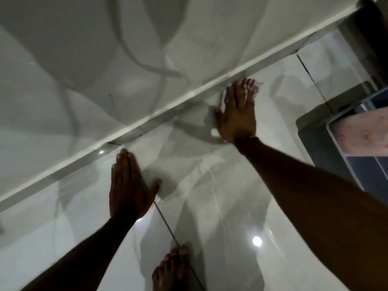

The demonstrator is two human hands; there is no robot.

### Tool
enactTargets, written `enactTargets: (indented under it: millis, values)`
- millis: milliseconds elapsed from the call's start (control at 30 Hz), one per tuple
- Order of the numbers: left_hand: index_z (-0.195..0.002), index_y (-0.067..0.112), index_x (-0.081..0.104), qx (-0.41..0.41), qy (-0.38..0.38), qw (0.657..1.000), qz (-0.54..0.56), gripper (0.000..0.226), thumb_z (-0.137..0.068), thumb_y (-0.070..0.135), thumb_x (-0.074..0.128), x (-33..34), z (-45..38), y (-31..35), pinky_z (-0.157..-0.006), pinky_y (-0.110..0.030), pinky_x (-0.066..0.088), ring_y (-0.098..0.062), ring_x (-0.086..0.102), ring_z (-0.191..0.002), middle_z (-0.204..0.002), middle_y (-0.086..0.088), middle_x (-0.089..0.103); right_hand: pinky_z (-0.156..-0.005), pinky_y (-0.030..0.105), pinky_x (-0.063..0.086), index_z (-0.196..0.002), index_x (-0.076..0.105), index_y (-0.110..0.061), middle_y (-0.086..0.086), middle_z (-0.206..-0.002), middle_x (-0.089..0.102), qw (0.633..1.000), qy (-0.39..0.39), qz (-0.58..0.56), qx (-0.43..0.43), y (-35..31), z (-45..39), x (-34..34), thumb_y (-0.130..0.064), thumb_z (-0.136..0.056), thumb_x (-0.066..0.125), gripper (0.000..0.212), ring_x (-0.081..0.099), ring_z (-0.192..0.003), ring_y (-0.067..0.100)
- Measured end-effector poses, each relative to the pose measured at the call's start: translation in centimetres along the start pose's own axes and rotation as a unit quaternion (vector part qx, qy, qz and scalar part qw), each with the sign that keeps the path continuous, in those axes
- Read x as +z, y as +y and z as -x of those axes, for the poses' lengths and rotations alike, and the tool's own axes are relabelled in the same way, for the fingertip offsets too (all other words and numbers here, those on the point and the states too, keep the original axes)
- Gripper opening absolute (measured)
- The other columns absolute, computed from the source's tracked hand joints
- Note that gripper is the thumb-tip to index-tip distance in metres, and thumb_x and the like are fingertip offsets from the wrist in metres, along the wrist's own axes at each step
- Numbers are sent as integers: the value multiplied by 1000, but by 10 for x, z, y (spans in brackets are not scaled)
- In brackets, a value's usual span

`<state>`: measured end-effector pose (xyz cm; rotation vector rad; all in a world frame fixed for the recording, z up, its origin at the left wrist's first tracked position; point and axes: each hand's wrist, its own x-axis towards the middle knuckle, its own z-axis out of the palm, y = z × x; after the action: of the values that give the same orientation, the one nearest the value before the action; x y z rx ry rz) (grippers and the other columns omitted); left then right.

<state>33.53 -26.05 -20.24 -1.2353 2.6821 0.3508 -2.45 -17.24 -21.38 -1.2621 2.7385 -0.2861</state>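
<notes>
My left hand [129, 186] lies flat on the glossy white tiled floor [220, 196], fingers straight and together, thumb spread, fingertips close to the skirting strip [147, 120]. Further right, my right hand [238, 114] rests flat on the floor too, its fingertips reaching the foot of the wall. Something thin with a red or pink tint shows under those fingertips; I cannot tell what it is. Neither hand grips anything that I can make out.
The marbled grey wall [84, 59] rises beyond the skirting. A dark grout line [165, 223] runs across the floor under my left hand. My bare foot [172, 269] stands at the bottom. A grey piece of furniture with a patterned cloth [357, 133] stands at the right.
</notes>
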Motion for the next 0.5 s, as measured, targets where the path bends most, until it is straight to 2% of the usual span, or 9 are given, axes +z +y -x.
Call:
enactTargets:
  millis: [67,133,200,333,400,500]
  values:
    - [-165,-6,11,9,11,1000,6,109,-96,74,37,0,0,-1,-132,-48,8,-38,6,-164,-175,-26,7,-131,71,18,-155,47,7,37,-165,37,998,29,-49,-27,-37,22,11,-47,-107,51,72,25,-157,61]
    - [-165,-6,12,17,22,1000,14,107,-97,73,37,0,0,-2,-132,-49,9,-38,8,-164,-175,-27,8,-131,70,16,-156,46,5,35,-167,35,997,27,-68,-35,-79,41,20,-43,-106,52,70,22,-159,59]
    - [-165,-6,12,22,29,999,17,105,-98,71,38,3,0,-3,-132,-50,10,-39,8,-164,-175,-27,9,-134,66,12,-163,36,1,31,-173,25,997,-8,-75,-25,-121,60,24,-43,-105,46,74,12,-163,55]
    - [-165,-5,9,16,10,1000,2,97,-103,66,33,5,-1,-3,-133,-53,10,-39,3,-164,-174,-27,4,-137,59,13,-170,13,-6,22,-180,8,991,-58,-116,-43,-190,100,33,-41,-107,41,77,0,-167,46]
    - [-165,-4,12,46,23,998,-23,86,-105,49,45,9,0,-6,-129,-60,19,-44,6,-162,-172,-31,8,-137,57,12,-171,11,-8,19,-181,6,986,-80,-128,-72,-212,115,36,-42,-107,28,74,-1,-167,43]
    - [-165,-4,13,54,34,997,-39,97,-98,41,66,11,0,-8,-132,-55,13,-43,5,-163,-173,-31,9,-135,59,19,-169,23,-10,16,-179,18,980,-80,-131,-124,-219,122,41,-37,-108,25,67,7,-167,42]
